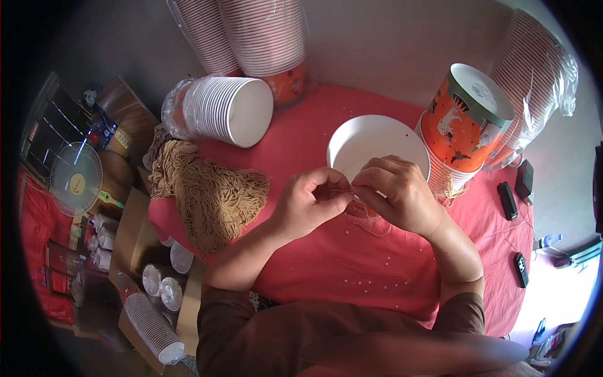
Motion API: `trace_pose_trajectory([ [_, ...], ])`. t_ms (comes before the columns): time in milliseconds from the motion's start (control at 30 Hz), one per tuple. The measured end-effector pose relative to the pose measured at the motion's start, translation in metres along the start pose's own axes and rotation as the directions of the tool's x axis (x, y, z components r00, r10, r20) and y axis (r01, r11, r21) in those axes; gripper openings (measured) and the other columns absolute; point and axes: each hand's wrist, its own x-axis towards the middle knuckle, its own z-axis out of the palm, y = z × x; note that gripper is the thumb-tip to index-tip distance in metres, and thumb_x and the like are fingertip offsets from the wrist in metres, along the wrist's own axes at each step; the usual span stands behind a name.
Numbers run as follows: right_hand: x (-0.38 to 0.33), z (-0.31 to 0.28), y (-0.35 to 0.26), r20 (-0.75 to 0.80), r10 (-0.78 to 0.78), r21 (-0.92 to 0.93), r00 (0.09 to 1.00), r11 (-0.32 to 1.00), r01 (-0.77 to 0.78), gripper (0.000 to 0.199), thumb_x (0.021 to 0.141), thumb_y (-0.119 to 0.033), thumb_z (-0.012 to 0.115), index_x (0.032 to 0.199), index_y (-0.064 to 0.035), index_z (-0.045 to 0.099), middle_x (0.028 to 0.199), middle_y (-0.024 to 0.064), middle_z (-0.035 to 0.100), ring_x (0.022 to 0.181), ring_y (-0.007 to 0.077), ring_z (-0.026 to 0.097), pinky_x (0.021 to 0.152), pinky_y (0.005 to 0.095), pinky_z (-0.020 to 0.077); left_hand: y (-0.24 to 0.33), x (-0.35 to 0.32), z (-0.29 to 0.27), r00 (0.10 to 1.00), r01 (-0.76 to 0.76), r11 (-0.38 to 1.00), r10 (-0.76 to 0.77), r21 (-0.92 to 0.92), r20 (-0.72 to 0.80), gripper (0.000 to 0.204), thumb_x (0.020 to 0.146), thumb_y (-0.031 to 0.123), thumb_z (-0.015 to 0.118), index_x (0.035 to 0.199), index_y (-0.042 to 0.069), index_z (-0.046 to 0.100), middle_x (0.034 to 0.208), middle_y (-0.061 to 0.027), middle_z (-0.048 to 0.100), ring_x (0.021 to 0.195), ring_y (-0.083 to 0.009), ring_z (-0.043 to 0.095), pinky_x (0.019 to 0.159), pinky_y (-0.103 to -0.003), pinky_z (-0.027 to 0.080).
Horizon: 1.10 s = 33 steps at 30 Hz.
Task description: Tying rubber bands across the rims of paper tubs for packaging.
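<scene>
I observe both hands meeting over the red table point(352, 264), directly in front of the body. The left hand point(309, 202) is clenched into a pinch, thumb and forefinger closed on a thin tan string point(374, 227). The right hand point(396, 191) is curled the same way, its fingertips touching those of the left, gripping the same string. Which end each hand holds I cannot tell; the fingers hide it.

A loose loop of the string trails onto the table just below the right hand. A white bowl point(370, 141), open side up, sits just beyond the hands, partly covered by the right knuckles. Whether the string is attached to the bowl is not visible.

Further items: a heap of tan string point(207, 191) lies left of the left hand, near but apart. A sleeve of stacked white bowls point(220, 110) lies on its side beyond that heap. An orange printed tub point(461, 122) stands tilted to the right of the right hand, on a stack of bowls.

My judgement on doing this step well: keep the pinch points close together so the string stays taut and short between them, work over the table rather than over the bowl's mouth, and keep the trailing loop free of the wrist so it does not snag.
</scene>
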Motion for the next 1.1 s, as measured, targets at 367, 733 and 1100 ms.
trace_pose_trajectory([
  [367,0.0,-0.001,-0.001,0.06,0.046,0.047,0.997,0.998,-0.048,0.011,0.084,-0.012,0.069,0.088,-0.0038,0.065,0.081,0.0104,0.065,0.075,0.0319,0.064,0.07,0.0419,0.0499,-0.001,0.003,0.001,0.964,-0.252,0.912,0.267,0.323,-0.002,0.008,0.085,-0.004,0.064,0.091,0.001,0.061,0.082,-0.0017,0.062,0.066,-0.0043,0.055,0.055,-0.021,0.044],
  [733,0.001,-0.006,-0.003,0.091,0.121,0.169,0.988,0.976,-0.135,0.01,0.086,-0.01,0.069,0.083,-0.0021,0.065,0.074,0.0112,0.064,0.071,0.0315,0.063,0.066,0.0409,0.0487,-0.008,0.008,-0.001,0.926,-0.359,0.887,0.377,0.292,-0.006,0.011,0.086,-0.004,0.069,0.092,0.002,0.064,0.087,-0.0062,0.065,0.079,-0.0158,0.064,0.066,-0.026,0.05],
  [1100,-0.003,-0.013,-0.001,0.323,0.294,0.346,0.9,0.848,-0.402,0.018,0.093,-0.014,0.07,0.084,0.0006,0.066,0.075,0.0074,0.064,0.07,0.017,0.06,0.063,0.0323,0.0465,-0.008,0.007,-0.005,0.94,-0.335,0.936,0.324,0.105,0.11,0.013,0.087,-0.002,0.07,0.095,0.003,0.063,0.087,-0.0025,0.062,0.077,-0.0095,0.059,0.064,-0.023,0.048],
])
